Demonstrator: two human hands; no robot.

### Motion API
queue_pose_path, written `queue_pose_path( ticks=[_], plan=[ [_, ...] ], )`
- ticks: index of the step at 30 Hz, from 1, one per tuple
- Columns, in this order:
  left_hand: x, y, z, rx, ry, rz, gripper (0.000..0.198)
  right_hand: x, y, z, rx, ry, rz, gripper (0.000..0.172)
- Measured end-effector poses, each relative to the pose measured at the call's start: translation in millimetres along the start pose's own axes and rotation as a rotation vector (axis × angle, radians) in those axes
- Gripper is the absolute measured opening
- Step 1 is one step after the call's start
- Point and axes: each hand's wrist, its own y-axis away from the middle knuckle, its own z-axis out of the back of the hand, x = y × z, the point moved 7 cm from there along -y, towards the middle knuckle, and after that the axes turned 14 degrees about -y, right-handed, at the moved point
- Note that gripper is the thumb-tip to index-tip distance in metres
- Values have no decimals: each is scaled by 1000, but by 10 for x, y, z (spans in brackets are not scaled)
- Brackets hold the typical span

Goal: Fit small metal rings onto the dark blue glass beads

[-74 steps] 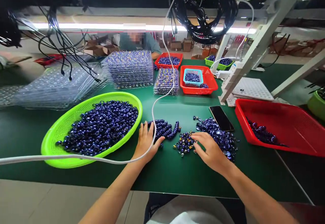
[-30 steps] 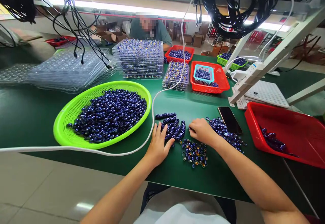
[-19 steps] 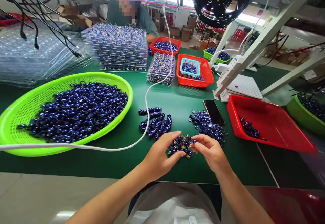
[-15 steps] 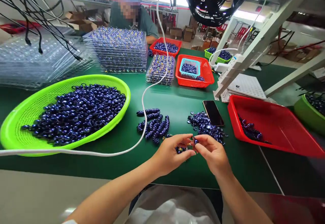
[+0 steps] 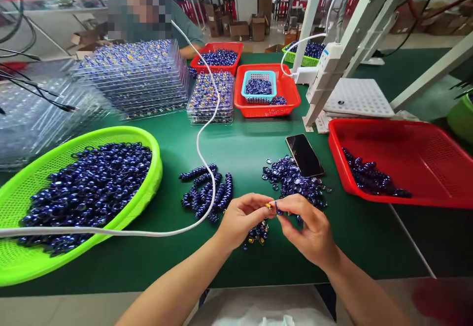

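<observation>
My left hand (image 5: 239, 220) pinches a small part with a gold-yellow piece (image 5: 268, 206) showing at its fingertips. Against it, my right hand (image 5: 312, 227) holds a small dark blue ring-shaped part (image 5: 278, 209) between thumb and fingers. The two sets of fingertips almost meet, and it is unclear whether the parts are joined. Just below them lies a small heap of blue-and-gold pieces (image 5: 258, 233), partly covered by my left hand. Loose round dark blue caps (image 5: 291, 180) lie behind my right hand. Left of my hands rest several stacked rows of blue parts (image 5: 207, 193).
A lime green basket (image 5: 157, 168) of blue looped parts stands at left. A white cable (image 5: 201, 141) crosses the table. A phone (image 5: 305, 154) lies beside the caps, a red tray (image 5: 424, 161) at right. Stacked clear trays (image 5: 148, 87) stand before another person (image 5: 188, 28).
The view has shifted and tilted. The small heap below my hands shows more plainly. The gold piece and the blue ring are now visible at my fingertips; both hands remain pinched together.
</observation>
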Motion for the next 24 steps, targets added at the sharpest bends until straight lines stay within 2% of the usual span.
queue_pose_path(
  ticks=[8, 13, 16, 19, 22, 24],
  plan=[
    [36, 40, 39, 71, 99, 61, 24, 77, -30, -72, 67, 146, 137, 50],
    [35, 40, 44, 20, 92, 93, 23, 107, -17, -82, 72, 176, 247, 52],
    [-26, 54, 82, -47, -34, 16, 19, 68, -6, -58, 89, 88, 165, 54],
    [-162, 97, 116, -102, -270, -168, 16, 22, -4, -31, 92, -30, 34, 53],
    [-227, 138, 87, -72, -443, -281, 16, 8, -16, -57, 130, -28, -20, 50],
    [-197, 137, 76, -38, -414, -252, 14, 10, -28, -87, 162, 8, -7, 48]
  ],
)
